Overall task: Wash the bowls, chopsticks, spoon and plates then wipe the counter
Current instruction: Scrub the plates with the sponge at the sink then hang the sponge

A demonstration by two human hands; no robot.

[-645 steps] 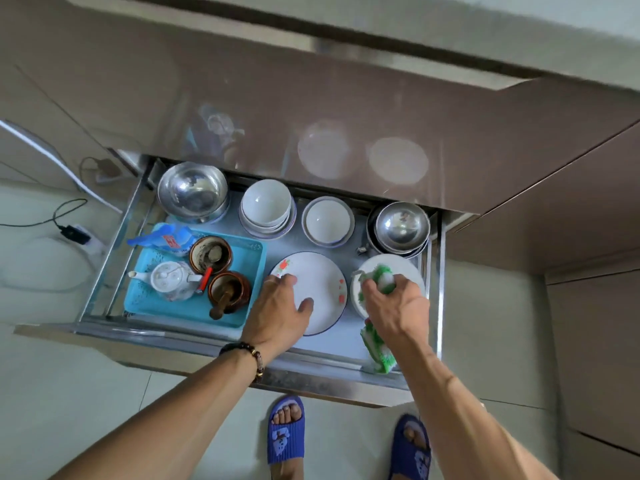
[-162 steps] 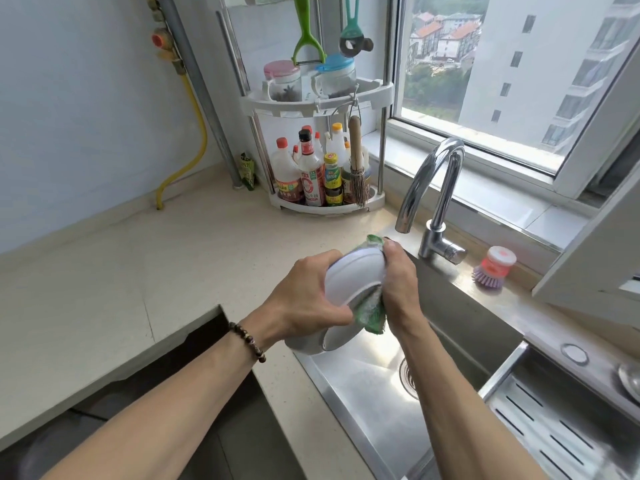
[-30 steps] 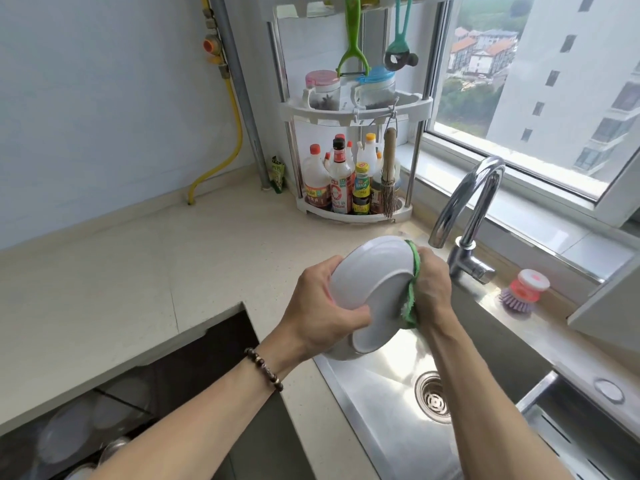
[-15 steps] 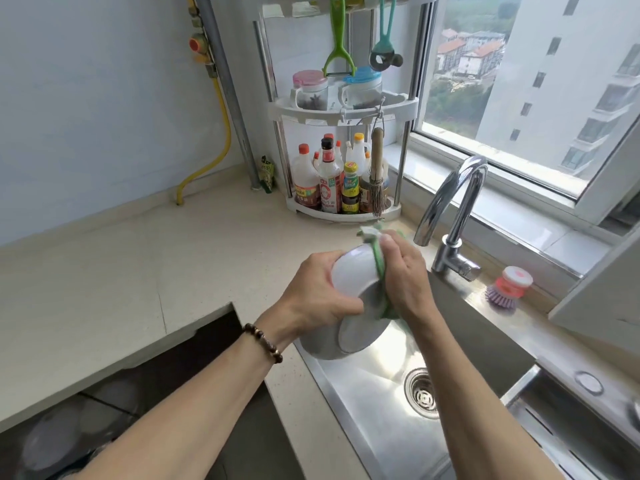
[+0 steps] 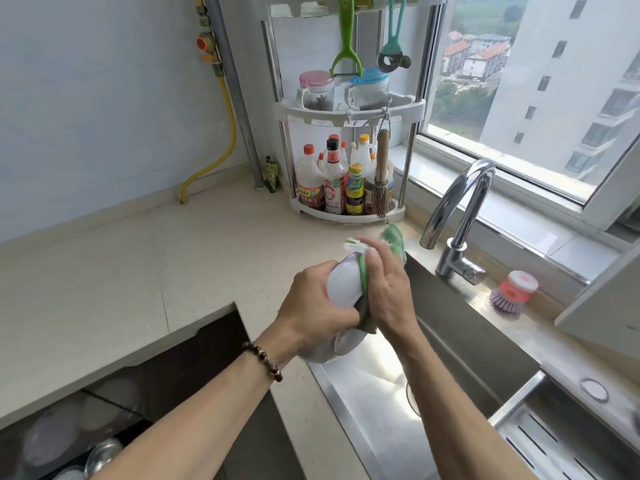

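A: What has changed in the last second?

B: Your right hand point(image 5: 388, 289) has slid the green cloth point(image 5: 393, 237) from the lower edge of the plate point(image 5: 343, 284) up over its top rim, and you have turned the plate nearly edge-on. It reads as scrubbing working round the rim, so washing is mid-way on this piece; no water runs from the faucet point(image 5: 457, 209), so the rinse is likely ahead.

A: And your grip?

B: Your left hand point(image 5: 311, 306) is curled round the plate's back, thumb across the white underside. Your right hand's fingers press the cloth flat against the plate's other side. The plate hangs above the sink point(image 5: 367, 403), at its left edge.

A: What do the containers hold?

B: The visible part of the sink basin holds nothing. The corner rack point(image 5: 349, 112) carries two lidded jars above, sauce bottles below. The open drawer point(image 5: 69, 438) at lower left shows stacked dishes and a steel bowl, blurred.
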